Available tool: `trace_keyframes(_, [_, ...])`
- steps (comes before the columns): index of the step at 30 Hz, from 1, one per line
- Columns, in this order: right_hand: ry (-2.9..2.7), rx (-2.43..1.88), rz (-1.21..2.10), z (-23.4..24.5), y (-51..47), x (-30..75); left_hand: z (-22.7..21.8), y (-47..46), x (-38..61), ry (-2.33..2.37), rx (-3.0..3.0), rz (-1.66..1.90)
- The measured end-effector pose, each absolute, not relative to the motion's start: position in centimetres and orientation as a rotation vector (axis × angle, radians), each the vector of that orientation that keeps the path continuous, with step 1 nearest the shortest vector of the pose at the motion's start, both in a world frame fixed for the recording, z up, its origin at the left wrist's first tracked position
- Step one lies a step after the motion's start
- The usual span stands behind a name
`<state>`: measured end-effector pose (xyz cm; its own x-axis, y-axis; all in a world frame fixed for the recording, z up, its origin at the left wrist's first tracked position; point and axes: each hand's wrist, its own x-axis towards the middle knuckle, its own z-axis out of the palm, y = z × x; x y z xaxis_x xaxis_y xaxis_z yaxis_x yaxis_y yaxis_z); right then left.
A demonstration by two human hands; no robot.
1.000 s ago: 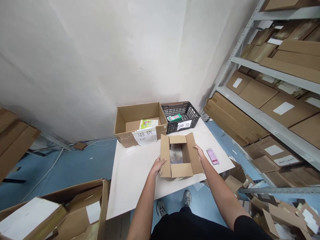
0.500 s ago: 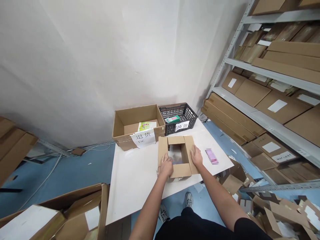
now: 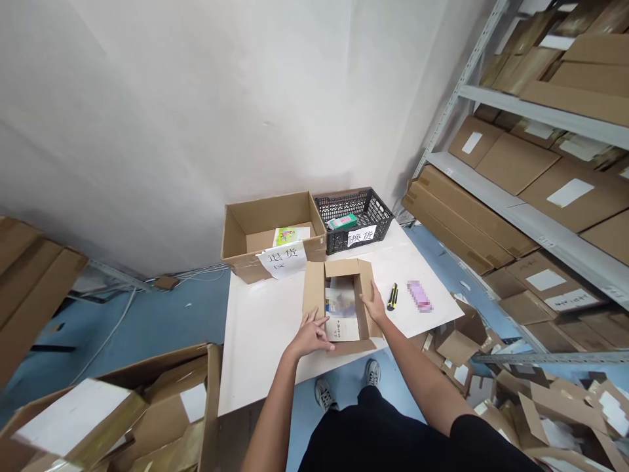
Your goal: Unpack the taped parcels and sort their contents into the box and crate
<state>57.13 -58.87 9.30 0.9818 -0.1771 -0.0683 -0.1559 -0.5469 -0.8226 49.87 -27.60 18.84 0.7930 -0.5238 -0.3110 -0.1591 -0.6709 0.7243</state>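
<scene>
head view: i judge unpacking under way; open carton on the table, right hand gripping its flap, left hand spread against it; next likely calls for reaching inside.

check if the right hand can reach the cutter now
Likely yes: the cutter lies on the table near the right hand, nothing visible between them, though that hand would first have to leave the box it touches.

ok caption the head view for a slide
Left hand and right hand on an open cardboard box, utility knife nearby.
</scene>
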Motion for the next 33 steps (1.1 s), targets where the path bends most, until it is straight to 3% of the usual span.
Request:
trace_keyframes(6, [0.173,-2.219,-0.032,8.4,-57.1,58.1,16.8,-29.4,47.5,-0.49,2.554,-0.419])
trace_keyframes(12, [-0.259,-2.59,-0.145,12.0,-58.2,59.0,16.8,-31.4,47.3,-0.503,2.6,-0.35])
trace_keyframes(16, [-0.49,-2.609,0.15,12.9,-54.4,59.4,17.1,-31.9,47.3,-0.51,2.582,-0.359])
trace_keyframes(25, [-0.249,-2.721,0.8,9.4,-44.1,59.3,17.1,-29.3,44.4,-0.31,2.52,-0.254])
trace_keyframes(33, [-0.407,-2.746,1.082,6.4,-37.6,64.2,17.7,-26.3,40.6,-0.216,2.626,-0.125])
